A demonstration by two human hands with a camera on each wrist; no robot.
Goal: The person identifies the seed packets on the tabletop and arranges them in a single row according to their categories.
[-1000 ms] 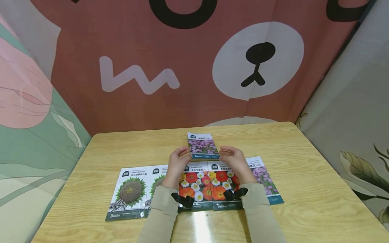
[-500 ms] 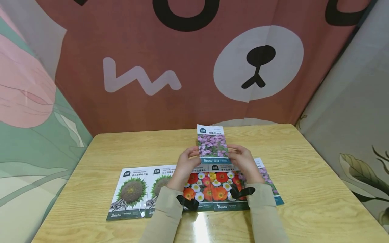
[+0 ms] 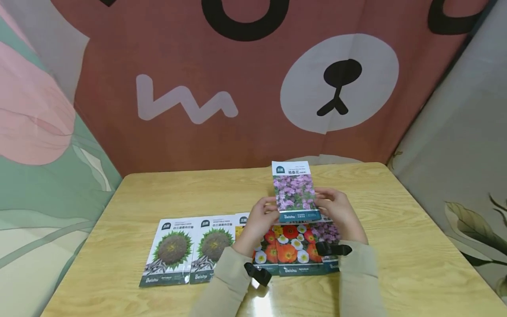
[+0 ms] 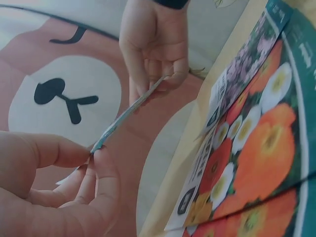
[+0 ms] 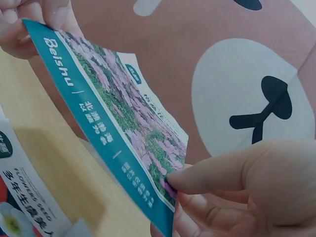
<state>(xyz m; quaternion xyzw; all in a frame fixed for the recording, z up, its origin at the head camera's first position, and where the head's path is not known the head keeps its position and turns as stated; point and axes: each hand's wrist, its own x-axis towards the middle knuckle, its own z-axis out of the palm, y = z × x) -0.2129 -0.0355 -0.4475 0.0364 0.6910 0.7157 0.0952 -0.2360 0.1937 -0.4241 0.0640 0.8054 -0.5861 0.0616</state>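
Note:
A seed packet with purple flowers [image 3: 294, 191] is held up off the table, its printed front towards me. My left hand [image 3: 259, 223] pinches its lower left corner between thumb and fingers. The opposite edge is pinched by my right hand [image 3: 341, 213]; the right wrist view shows the thumb [image 5: 212, 175] on the front. Below lie two poppy seed packets [image 3: 293, 255], partly covered by my left hand and the raised packet. Another purple-flower packet [image 3: 326, 233] lies at the row's right end, mostly hidden behind my right hand and sleeve.
Two sunflower seed packets [image 3: 171, 251] lie side by side at the left of the row. The wooden table [image 3: 412, 246] reaches back to a hanging cloth [image 3: 237, 145] with a bear print. Patterned cloths hang at both sides.
Both hands have moved right, carrying the purple-flower packet with them. It has come up and tilted so that more of its front faces me. The row's left part shows more.

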